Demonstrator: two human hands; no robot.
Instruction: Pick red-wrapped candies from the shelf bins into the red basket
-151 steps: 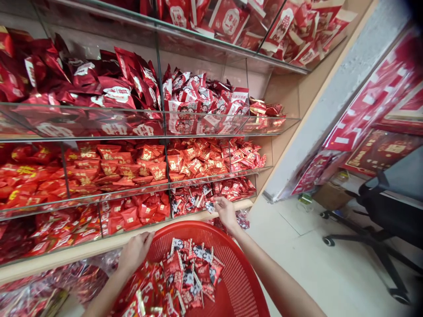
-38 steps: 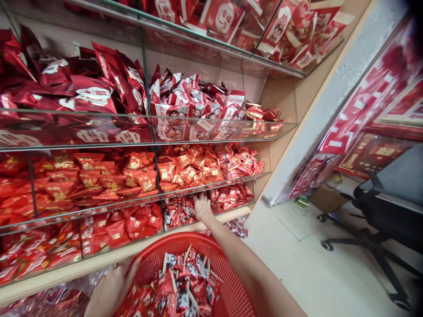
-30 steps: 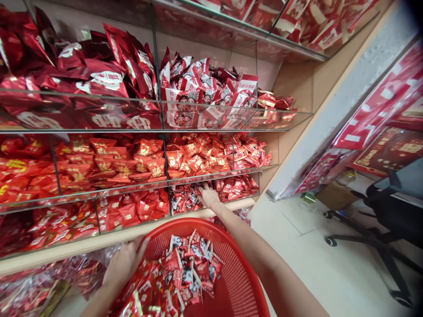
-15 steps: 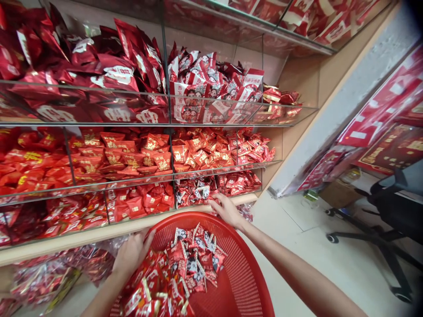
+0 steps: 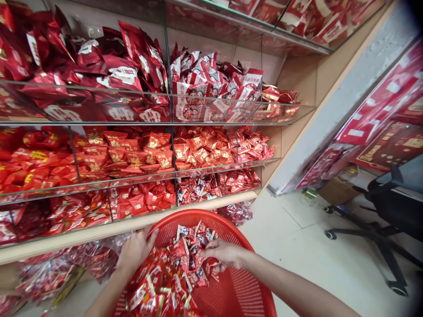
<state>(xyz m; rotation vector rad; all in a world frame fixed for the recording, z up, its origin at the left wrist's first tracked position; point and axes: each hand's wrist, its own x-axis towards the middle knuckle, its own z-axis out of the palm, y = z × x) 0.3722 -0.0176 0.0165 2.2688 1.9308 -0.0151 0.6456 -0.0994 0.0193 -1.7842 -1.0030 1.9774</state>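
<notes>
A round red plastic basket (image 5: pixel 243 237) with perforated walls sits below the lowest shelf. My left hand (image 5: pixel 134 251) grips its rim at the left, thumb over the edge. Inside, small red, black and white candy packets (image 5: pixel 180 251) are heaped near the far wall. Red and gold packets (image 5: pixel 157 290) fill the near left part. My right hand (image 5: pixel 226 253) reaches in over the heap, its fingers curled around some of the small packets, which partly hide the fingertips. Matching packets (image 5: pixel 198 189) lie in a bottom shelf bin just beyond the basket.
Glass-divided shelves (image 5: pixel 132 180) of red sweets rise in front, ending at a wooden side panel (image 5: pixel 297 97). Plastic bags (image 5: pixel 234 211) lie beneath the bottom shelf. A black wheeled chair (image 5: pixel 380 224) and a cardboard box (image 5: pixel 337 193) stand on the right.
My right hand has moved from the bottom shelf bin down into the basket, onto the small packets. My left hand stays on the rim. The view has shifted slightly.
</notes>
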